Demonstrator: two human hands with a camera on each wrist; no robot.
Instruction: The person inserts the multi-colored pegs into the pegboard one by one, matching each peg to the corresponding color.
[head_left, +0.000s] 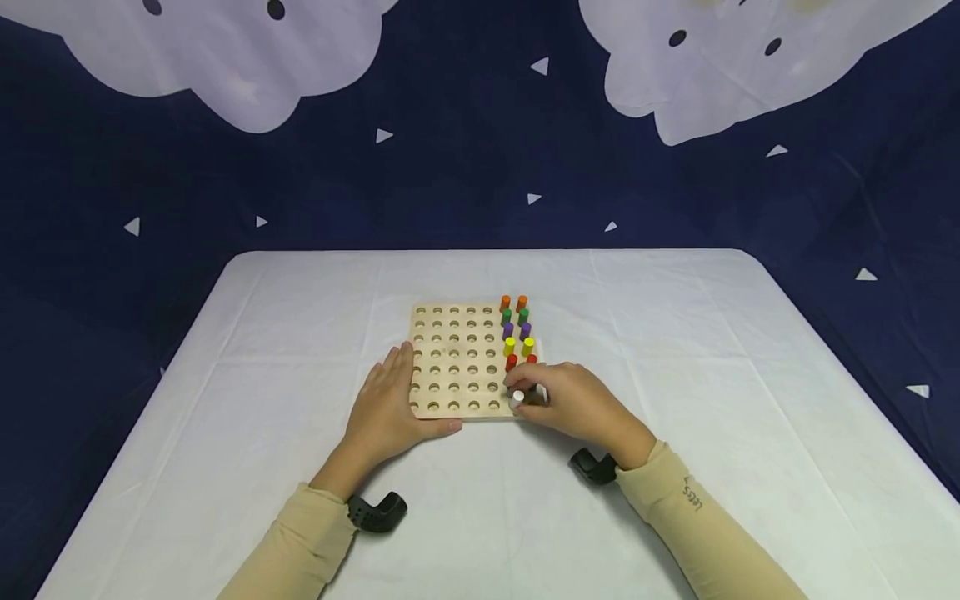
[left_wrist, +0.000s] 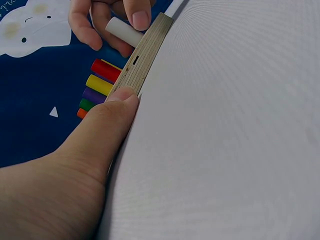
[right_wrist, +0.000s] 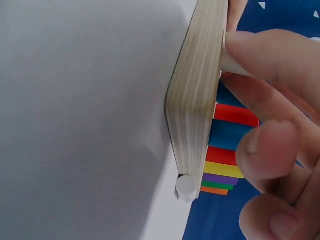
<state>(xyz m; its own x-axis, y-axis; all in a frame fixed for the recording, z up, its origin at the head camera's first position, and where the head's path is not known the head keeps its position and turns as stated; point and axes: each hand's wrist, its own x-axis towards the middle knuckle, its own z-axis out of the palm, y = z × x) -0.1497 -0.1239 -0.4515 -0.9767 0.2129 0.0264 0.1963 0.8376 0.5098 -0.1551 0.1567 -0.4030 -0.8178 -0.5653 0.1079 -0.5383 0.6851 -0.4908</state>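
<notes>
A square wooden pegboard (head_left: pixel 453 362) with rows of round holes lies on the table. My left hand (head_left: pixel 384 410) rests against its left edge, fingers extended, with the thumb (left_wrist: pixel 117 112) along the front edge. At the near right corner my right hand (head_left: pixel 573 404) pinches a white peg (head_left: pixel 517 398) between thumb and finger; the peg's lower end meets the board's top in the left wrist view (left_wrist: pixel 122 31). Pairs of orange, green, purple, yellow and red pegs (head_left: pixel 510 346) stand in the two right columns, beyond the right hand.
Another white peg (right_wrist: pixel 186 187) lies beside the board's right side. A white cloth covers the table (head_left: pixel 247 433). Behind it hangs a dark blue backdrop (head_left: pixel 450 183) with clouds and triangles. Black wrist devices (head_left: pixel 378 511) sit at both cuffs.
</notes>
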